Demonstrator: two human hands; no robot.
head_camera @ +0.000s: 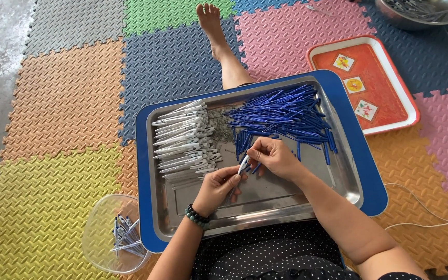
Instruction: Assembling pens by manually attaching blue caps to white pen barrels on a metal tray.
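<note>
Both hands meet, left hand and right hand fingers pinched

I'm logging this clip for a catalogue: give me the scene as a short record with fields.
Left hand: grips white pen barrel
Right hand: pinches the barrel's top end
Steel tray: on lap
Blue pen parts: piled at tray's far right
White barrels: stacked at tray's left
Clear bowl: on mat, holds some pens
Orange tray: beyond

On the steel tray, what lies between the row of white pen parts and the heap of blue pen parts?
In the head view, a patch of small grey bits lies on the steel tray between the white pen parts and the blue pen parts.
</note>
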